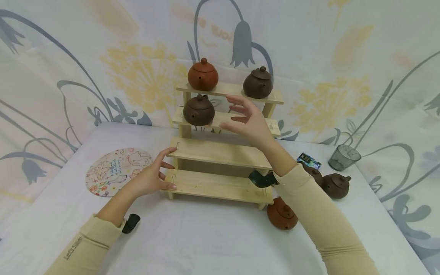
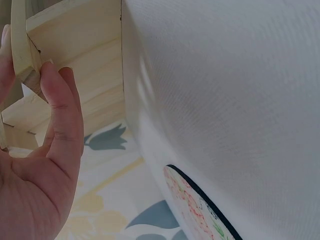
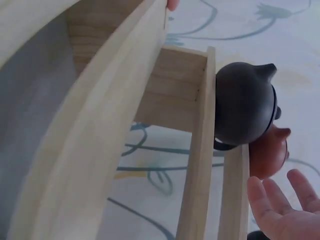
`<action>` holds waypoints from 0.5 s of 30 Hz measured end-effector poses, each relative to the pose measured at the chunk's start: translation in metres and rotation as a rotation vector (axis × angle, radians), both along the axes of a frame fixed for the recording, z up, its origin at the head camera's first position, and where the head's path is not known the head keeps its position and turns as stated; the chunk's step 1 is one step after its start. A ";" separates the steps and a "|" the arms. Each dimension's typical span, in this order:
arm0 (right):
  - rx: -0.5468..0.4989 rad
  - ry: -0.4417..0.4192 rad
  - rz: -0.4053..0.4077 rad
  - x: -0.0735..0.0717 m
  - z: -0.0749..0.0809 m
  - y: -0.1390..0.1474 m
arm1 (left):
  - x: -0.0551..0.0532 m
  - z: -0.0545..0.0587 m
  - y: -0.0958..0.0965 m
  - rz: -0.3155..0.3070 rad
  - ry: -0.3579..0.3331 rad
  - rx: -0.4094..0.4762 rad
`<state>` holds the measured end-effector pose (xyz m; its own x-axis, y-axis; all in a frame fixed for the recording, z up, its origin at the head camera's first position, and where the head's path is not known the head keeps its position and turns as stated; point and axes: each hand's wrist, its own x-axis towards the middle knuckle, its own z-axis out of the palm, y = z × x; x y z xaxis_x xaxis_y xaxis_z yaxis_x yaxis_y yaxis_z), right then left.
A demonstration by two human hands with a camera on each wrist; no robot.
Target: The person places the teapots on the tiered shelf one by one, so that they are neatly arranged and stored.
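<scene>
1. While the left hand gripped the left end of the wooden stand at its two lower tiers, fingers and thumb bent about the boards, the right hand hung before the upper tiers, its fingers spread, gently curved and holding nothing.
2. Standing on the white-covered table, the stand looked light and stiff, though probably top-heavy with pots set high; its bare board ends seemed the surest hold.
3. Just beside the right thumb in the head view, the dark brown teapot sat upright at the left of the second tier from the top. Likely rigid and brittle, with a loose lid, it seemed best taken round the belly with a finger steadying the knob; its smooth curve might have slid in a careless grasp.
4. Above and behind it, the top tier bore an orange-brown teapot and a blackish teapot, which perhaps cramped any reach from the back.
5. By the stand's lower right corner lay a reddish teapot. Past the right sleeve, which partly blocked the view, were two brown teapots, a card and a glass.
6. Left of the stand lay a round mat.
</scene>
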<state>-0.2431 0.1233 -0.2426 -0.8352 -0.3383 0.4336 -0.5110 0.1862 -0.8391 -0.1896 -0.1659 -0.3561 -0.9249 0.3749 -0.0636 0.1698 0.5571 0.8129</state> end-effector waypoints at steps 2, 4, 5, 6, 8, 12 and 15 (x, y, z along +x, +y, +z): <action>-0.012 0.006 -0.017 0.007 -0.003 0.008 | 0.000 0.000 0.000 0.001 -0.002 0.000; -0.007 0.005 -0.036 0.014 -0.007 0.016 | 0.000 0.001 0.000 0.000 -0.007 0.005; -0.004 0.006 -0.041 0.018 -0.010 0.020 | 0.000 0.001 0.000 0.001 -0.010 0.009; 0.003 0.006 -0.050 0.021 -0.012 0.024 | 0.000 0.001 0.000 0.001 -0.013 0.011; 0.020 0.006 -0.066 0.027 -0.017 0.031 | 0.000 0.000 0.000 0.001 -0.013 0.015; 0.048 0.023 -0.093 0.037 -0.027 0.046 | 0.000 0.000 0.000 0.000 -0.011 0.018; 0.042 0.041 -0.102 0.045 -0.034 0.054 | 0.000 -0.001 0.000 0.000 -0.010 0.020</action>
